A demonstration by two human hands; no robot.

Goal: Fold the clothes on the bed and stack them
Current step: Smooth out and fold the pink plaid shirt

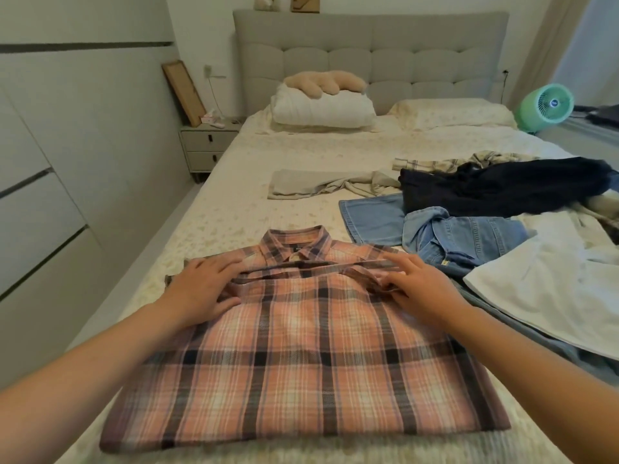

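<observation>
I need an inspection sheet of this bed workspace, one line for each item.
Surface: bed with a cream patterned sheet.
Job's things: plaid shirt folded in front; beige garment, navy garment, jeans, denim shirt and white garment lie unfolded.
Clutter: white duvet with a plush pillow on it.
Hands: left hand flat on the plaid shirt; right hand pinches a fold of it.
Cables: a cord hangs from the wall socket.
Surroundings: nightstand, green fan, headboard.
</observation>
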